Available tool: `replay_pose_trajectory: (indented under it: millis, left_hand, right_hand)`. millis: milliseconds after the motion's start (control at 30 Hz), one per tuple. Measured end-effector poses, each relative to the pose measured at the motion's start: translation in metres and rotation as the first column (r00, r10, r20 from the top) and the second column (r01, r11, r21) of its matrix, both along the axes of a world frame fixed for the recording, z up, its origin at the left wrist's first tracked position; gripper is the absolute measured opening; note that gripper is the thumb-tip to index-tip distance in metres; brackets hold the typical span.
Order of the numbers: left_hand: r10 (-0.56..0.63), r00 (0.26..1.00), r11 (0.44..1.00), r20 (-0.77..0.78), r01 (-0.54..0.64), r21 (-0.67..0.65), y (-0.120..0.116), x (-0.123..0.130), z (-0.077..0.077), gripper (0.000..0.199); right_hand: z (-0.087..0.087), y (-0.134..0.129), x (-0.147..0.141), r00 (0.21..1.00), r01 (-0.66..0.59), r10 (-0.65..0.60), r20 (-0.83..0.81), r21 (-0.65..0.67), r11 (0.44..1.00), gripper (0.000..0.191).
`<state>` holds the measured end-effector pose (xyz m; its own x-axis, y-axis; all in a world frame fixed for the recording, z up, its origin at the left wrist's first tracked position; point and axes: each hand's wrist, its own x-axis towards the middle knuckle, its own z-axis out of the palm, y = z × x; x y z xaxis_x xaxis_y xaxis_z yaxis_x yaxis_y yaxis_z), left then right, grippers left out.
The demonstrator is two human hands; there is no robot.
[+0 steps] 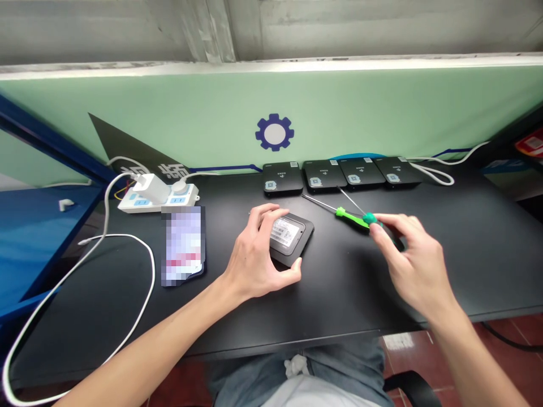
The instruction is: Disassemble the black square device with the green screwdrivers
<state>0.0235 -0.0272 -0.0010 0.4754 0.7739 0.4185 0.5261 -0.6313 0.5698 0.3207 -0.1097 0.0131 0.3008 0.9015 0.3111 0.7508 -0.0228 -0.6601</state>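
My left hand [254, 257] grips a dark square plastic case [297, 237] from the near side, its fingers over the far-left edge and its thumb at the near edge. A white label shows on the case's top. My right hand [413, 257] pinches the teal handle of a small screwdriver [370, 219] in its fingertips, with the thin metal shaft pointing up and left. Just left of those fingers, a second screwdriver with a bright green handle [352, 219] lies on the black desk [458, 271], its long shaft reaching left.
Several black flat devices [324, 175] stand in a row along the green back panel. On the left are a white power strip [156, 200] with a plugged-in charger, a phone [184, 246] with a blurred screen, and a looping white cable [150, 271].
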Motion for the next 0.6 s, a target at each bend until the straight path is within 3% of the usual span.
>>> replay_pose_trajectory:
  millis: [133, 267, 467, 600]
  left_hand:
    - [0.0, 1.0, 1.0, -0.021, -0.001, -0.012, -0.001, 0.0, -0.002, 0.087]
    - [-0.003, 1.0, 1.0, -0.023, 0.003, -0.014, -0.002, 0.001, -0.004, 0.087]
    - [0.015, 1.0, 0.999, 0.02, -0.015, -0.039, -0.003, 0.001, -0.003, 0.088]
    - [0.025, 0.995, 0.999, 0.099, -0.022, -0.035, -0.004, 0.002, 0.002, 0.084]
  right_hand:
    - [0.006, 0.052, 0.027, 0.977, -0.131, 0.139, 0.161, -0.059, 0.99, 0.036]
    - [-0.001, 0.084, 0.048, 0.943, -0.235, 0.268, 0.196, -0.176, 0.956, 0.037]
    - [-0.023, 0.095, 0.066, 0.924, -0.277, 0.328, 0.199, -0.246, 0.929, 0.035]
    - [-0.028, 0.093, 0.063, 0.928, -0.254, 0.285, 0.239, -0.152, 0.955, 0.034]
